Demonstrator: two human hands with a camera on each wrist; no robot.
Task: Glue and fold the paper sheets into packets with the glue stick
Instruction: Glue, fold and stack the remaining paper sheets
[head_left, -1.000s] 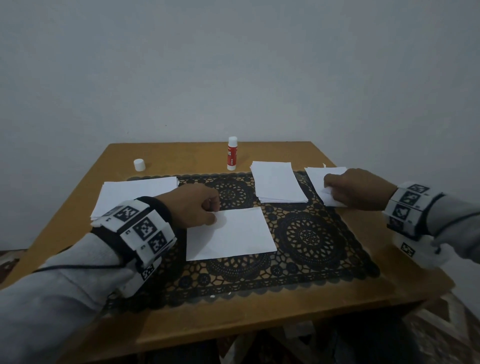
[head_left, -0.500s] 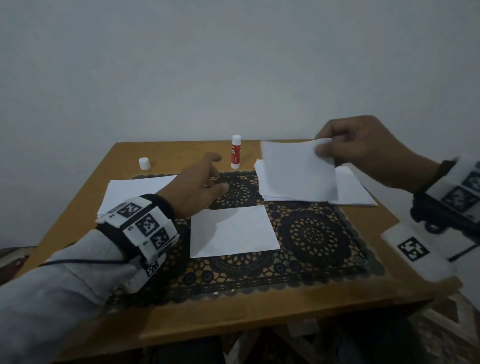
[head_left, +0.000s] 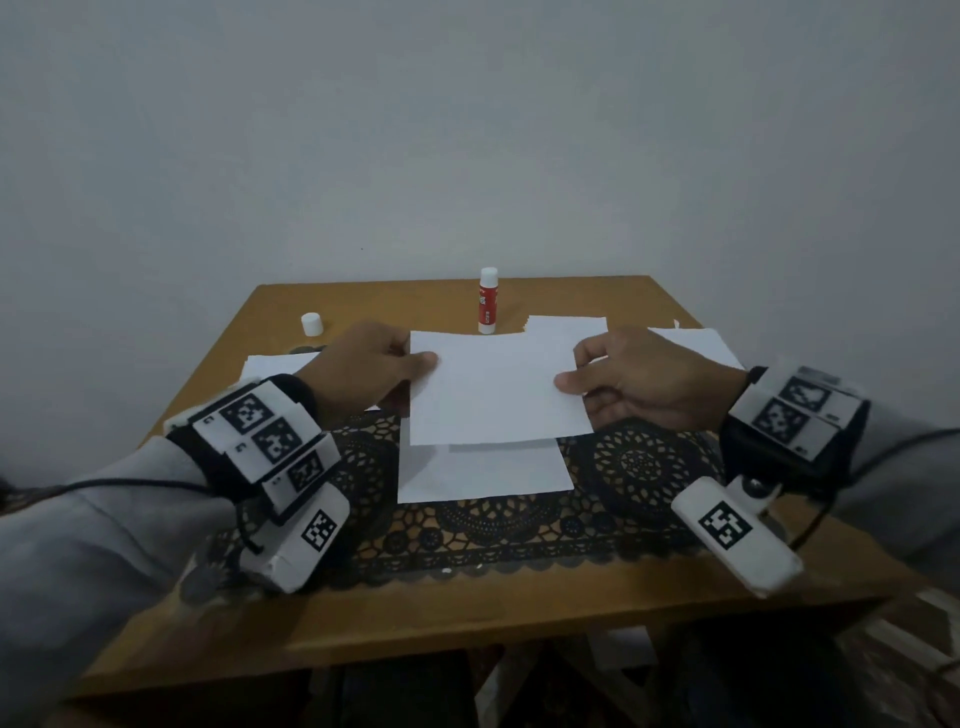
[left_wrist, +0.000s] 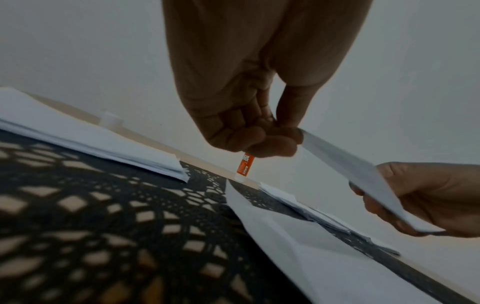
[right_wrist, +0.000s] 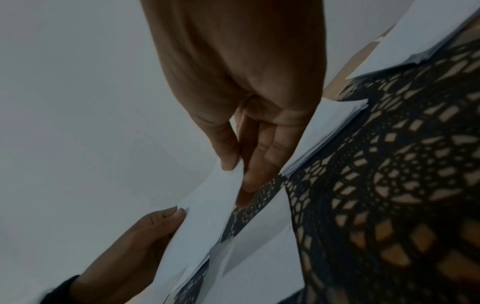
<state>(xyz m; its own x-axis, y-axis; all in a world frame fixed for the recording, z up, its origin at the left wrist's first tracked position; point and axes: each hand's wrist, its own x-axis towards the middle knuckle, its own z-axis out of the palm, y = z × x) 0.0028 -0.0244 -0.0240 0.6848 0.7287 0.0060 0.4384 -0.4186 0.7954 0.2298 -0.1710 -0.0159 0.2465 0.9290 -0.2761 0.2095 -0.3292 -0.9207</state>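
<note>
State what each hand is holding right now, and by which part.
Both hands hold one paper sheet in the air above the table. The left hand pinches its left edge; the right hand pinches its right edge.

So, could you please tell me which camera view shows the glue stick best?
The head view: the glue stick stands upright and whole on the table. The left wrist view shows only its lower part below the left hand; the right wrist view misses it.

Dim, flat light; wrist views dark, blurred, edges warped
</note>
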